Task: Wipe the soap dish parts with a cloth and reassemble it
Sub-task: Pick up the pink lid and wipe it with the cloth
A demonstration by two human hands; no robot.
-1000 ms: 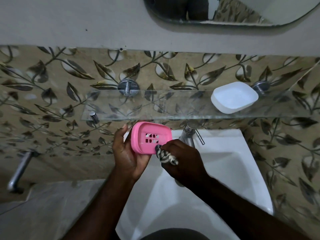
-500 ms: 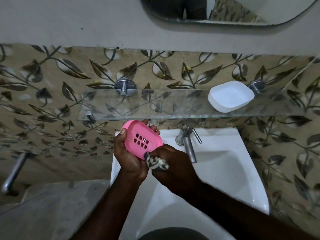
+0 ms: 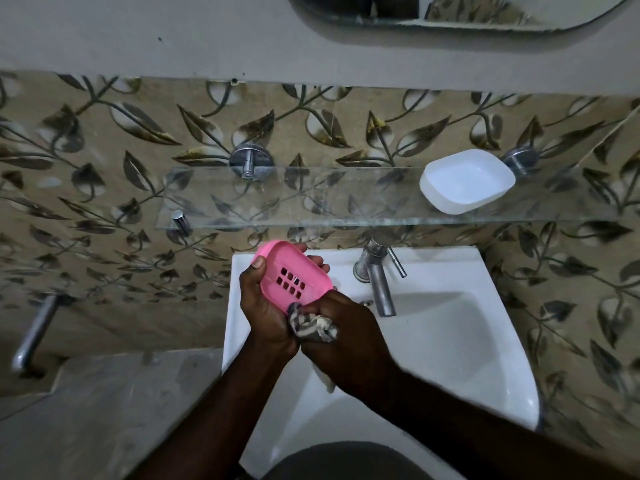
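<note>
While I lean over the white washbasin (image 3: 450,358), the glass shelf (image 3: 346,202) above it carries the white soap dish base (image 3: 467,181) near its right end.
My left hand (image 3: 266,313) curls round the pink slotted tray (image 3: 294,271), holding it tilted over the basin's back left corner; my right hand (image 3: 346,344) clutches the bunched striped cloth (image 3: 313,325) against the tray's near edge.
</note>
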